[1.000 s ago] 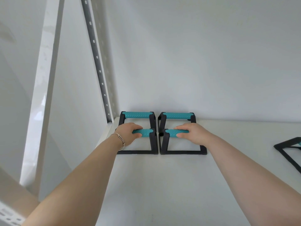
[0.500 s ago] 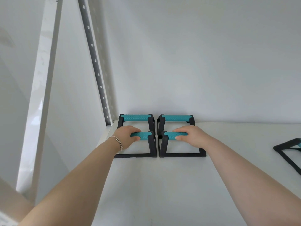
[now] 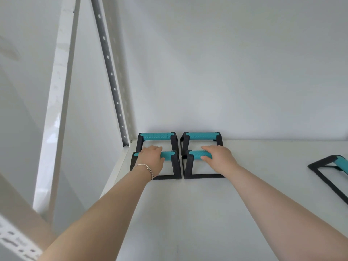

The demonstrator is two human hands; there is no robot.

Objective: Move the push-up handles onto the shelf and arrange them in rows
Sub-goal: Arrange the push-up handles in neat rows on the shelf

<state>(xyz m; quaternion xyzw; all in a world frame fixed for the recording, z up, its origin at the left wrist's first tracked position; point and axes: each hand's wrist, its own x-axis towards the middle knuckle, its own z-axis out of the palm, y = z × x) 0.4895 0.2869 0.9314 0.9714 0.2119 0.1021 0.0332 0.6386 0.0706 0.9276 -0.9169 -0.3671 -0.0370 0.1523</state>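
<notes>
Several push-up handles with black frames and teal grips stand on the white shelf (image 3: 207,213) at its back left corner. Two back handles, the left one (image 3: 157,136) and the right one (image 3: 201,136), stand against the wall. In front of them stand two more, side by side. My left hand (image 3: 153,160) wraps the grip of the front left handle (image 3: 176,166). My right hand (image 3: 219,157) wraps the grip of the front right handle (image 3: 190,164). Another handle (image 3: 331,172) lies apart at the right edge, partly out of view.
A perforated grey upright (image 3: 111,76) rises at the shelf's back left corner. A white post (image 3: 56,110) stands nearer on the left. The white wall (image 3: 235,72) closes the back of the shelf.
Both hands have stayed on the front handles' grips, and the two front handles have barely shifted. The view has tilted slightly.
</notes>
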